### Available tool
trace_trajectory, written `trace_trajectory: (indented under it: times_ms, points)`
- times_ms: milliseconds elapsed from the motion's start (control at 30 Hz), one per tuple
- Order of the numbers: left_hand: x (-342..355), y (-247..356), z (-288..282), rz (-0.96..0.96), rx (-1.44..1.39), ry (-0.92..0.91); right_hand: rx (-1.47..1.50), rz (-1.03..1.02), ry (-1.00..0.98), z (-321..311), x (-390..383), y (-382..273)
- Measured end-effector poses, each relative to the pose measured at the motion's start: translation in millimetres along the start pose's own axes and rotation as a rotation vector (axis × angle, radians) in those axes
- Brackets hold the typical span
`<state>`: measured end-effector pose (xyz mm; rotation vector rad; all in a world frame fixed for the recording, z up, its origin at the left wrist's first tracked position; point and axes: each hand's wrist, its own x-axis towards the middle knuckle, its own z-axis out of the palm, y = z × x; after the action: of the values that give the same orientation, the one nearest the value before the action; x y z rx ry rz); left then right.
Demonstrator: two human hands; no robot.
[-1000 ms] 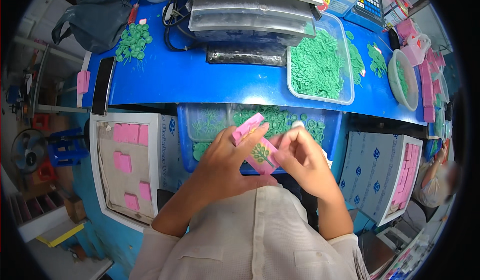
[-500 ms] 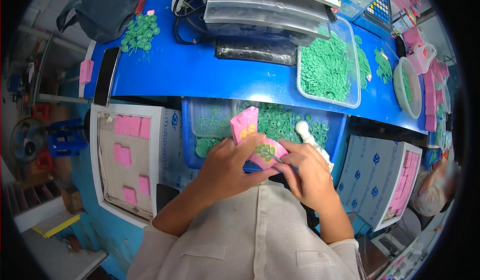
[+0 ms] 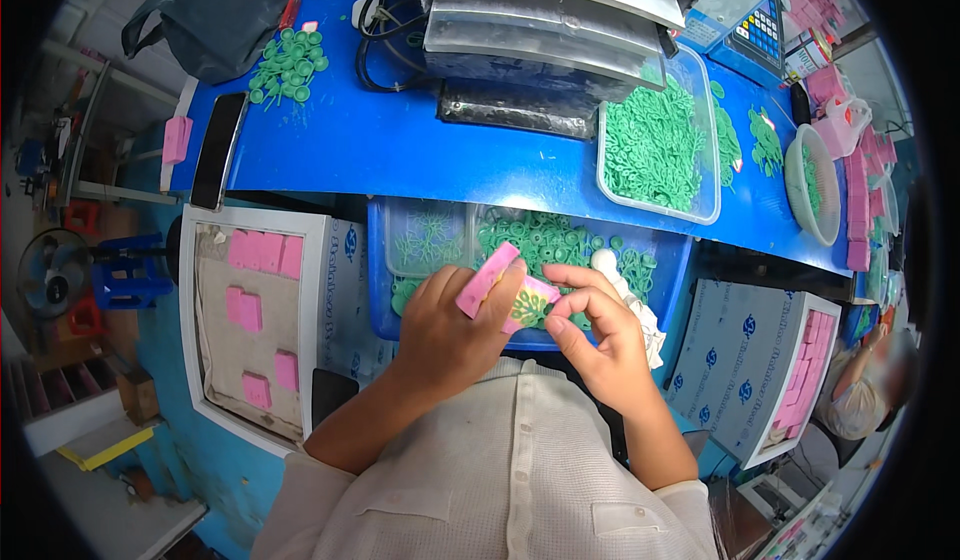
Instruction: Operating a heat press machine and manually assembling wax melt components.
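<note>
Blue table [image 3: 390,155] ahead; blue tray [image 3: 673,260] of green parts [image 3: 540,235] below its near edge. Your left hand [image 3: 452,325] grips the pink piece [image 3: 489,280], green tree [image 3: 529,306] showing, above the tray's near side. Your right hand [image 3: 608,340] has fingertips at the trunk; cannot tell whether they pinch it.

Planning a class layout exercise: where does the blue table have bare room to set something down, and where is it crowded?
Bare room: the front strip of table, between phone and tub, in front of the metal machine. Crowded: right of the tub, with green pieces, a bowl and pink blocks.
</note>
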<state>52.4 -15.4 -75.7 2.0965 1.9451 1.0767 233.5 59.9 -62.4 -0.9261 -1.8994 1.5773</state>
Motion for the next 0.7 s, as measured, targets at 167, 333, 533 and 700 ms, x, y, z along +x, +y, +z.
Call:
trace_trajectory:
  times_ms: [167,333,533,700]
  points:
    - [-7,-10,0,0.048,0.223,-0.079,0.055,0.072,-0.025,-7,1,-12]
    - [-8,-27,-1,-0.179,0.06,-0.011,-0.012,0.079,-0.025,-12,5,-22]
    - [-3,-4,-2,-0.591,-1.156,-0.088,-0.27,-0.05,-0.059,-6,6,-18]
    - [-2,9,-2,-0.679,-1.149,0.023,-0.334,-0.146,-0.062,-3,9,-23]
